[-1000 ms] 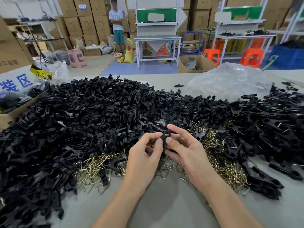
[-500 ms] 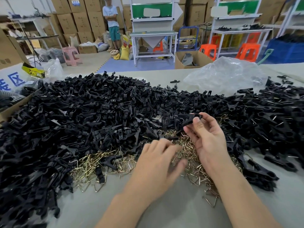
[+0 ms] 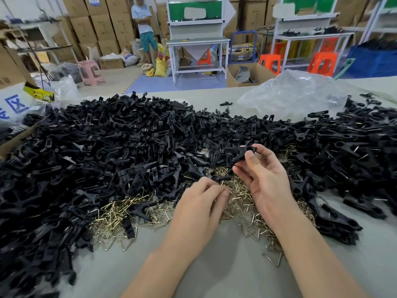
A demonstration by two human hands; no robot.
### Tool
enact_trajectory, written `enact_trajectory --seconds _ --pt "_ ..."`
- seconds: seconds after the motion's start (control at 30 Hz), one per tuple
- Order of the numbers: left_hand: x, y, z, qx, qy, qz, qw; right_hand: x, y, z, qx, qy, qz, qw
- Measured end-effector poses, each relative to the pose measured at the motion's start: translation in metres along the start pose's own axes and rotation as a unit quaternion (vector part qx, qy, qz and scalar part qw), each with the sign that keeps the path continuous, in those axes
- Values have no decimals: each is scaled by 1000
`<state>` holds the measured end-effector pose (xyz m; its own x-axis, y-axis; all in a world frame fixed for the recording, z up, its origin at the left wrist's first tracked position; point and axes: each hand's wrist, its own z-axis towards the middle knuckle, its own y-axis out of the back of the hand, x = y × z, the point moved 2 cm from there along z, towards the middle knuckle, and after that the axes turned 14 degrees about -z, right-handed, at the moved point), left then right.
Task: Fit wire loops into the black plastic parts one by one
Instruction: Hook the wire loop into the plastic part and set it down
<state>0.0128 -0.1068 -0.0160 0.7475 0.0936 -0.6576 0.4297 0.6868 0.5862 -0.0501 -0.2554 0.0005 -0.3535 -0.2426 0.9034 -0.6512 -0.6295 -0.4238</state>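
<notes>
Grey table (image 3: 214,276) filled the lower frame, with a huge heap of black plastic parts (image 3: 107,147) spread left to right across the middle and a crumpled clear bag (image 3: 290,93) at upper right behind it. A smaller pile of brassy wire loops (image 3: 120,211) lay at the heap's near edge, centre frame. Left hand (image 3: 199,207) was down on the loops with fingers curled, too blurred to tell if it pinched one; right hand (image 3: 264,181), just right of it and raised, pinched a single black part (image 3: 240,154) between thumb and fingertips above the loops.
</notes>
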Motion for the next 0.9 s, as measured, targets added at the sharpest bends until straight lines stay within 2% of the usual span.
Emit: enact_trajectory --seconds 0.23,0.4,0.5,0.57,0.7,0.9 --pt "0 13 3 -116 65 -132 982 -1 -8 -4 44 -71 59 995" --pt "-1 18 4 -170 142 -264 939 -6 -16 -11 97 -121 85 984" --pt "1 24 7 -209 155 -292 920 -6 -21 -14 121 -125 80 981" --pt "4 27 8 -226 177 -347 893 -6 -22 -15 124 -125 79 981" --pt "6 26 10 -212 240 -515 795 -6 -22 -16 122 -119 79 982" --pt "5 23 12 -222 280 -592 722 -9 -25 -20 141 -114 45 982"
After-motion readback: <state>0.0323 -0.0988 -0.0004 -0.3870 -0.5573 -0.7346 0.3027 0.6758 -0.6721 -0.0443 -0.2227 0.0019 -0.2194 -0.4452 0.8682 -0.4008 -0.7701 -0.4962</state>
